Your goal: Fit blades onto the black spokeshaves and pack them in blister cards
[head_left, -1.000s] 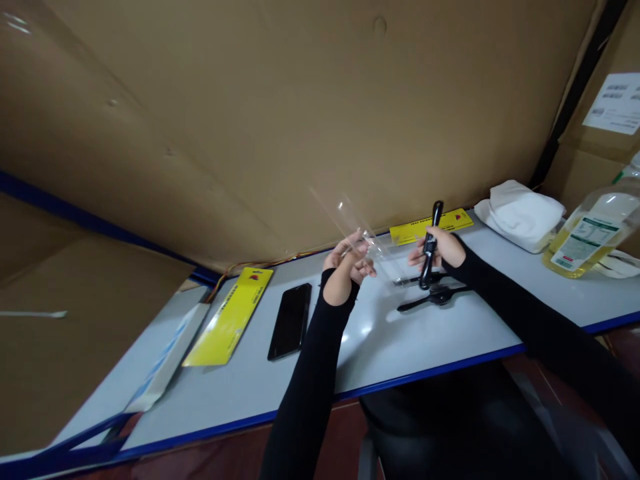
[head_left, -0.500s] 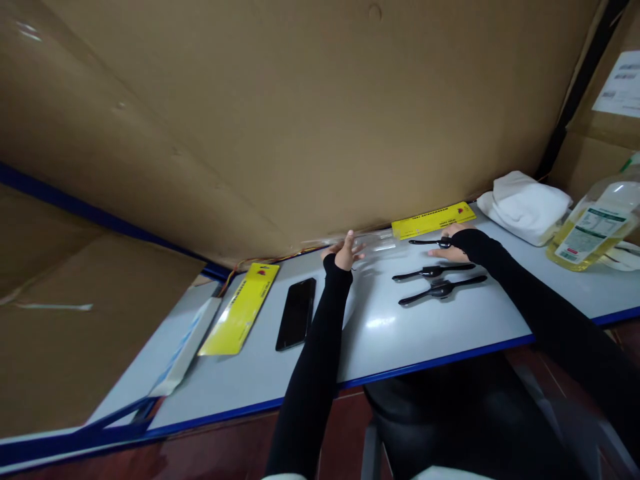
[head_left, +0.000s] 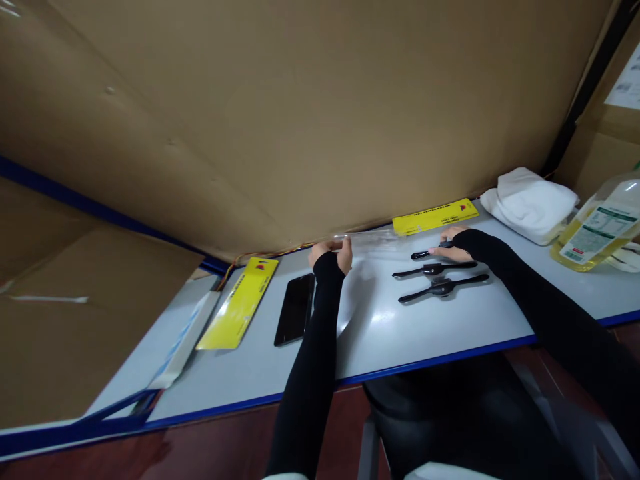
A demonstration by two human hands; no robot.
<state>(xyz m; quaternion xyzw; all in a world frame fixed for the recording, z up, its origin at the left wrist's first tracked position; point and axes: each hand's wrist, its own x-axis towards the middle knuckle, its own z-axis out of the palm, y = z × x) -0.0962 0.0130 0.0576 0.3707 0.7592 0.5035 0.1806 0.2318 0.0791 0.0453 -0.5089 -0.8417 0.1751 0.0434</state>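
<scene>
My left hand is closed on the near end of a clear plastic blister shell, which reaches right toward a yellow printed card. My right hand grips a black spokeshave at its middle and far handle, leaving the left handle showing. In front of that hand, a second black spokeshave and a third one lie side by side on the grey table.
A black phone and another yellow card lie left of my left arm. At the right stand a white cloth bundle and a bottle of yellow liquid. A cardboard wall rises behind the table.
My left hand has moved slightly left and its fingers have closed on the blister shell. My right hand's fingers have closed round the spokeshave, which has shifted a little toward me.
</scene>
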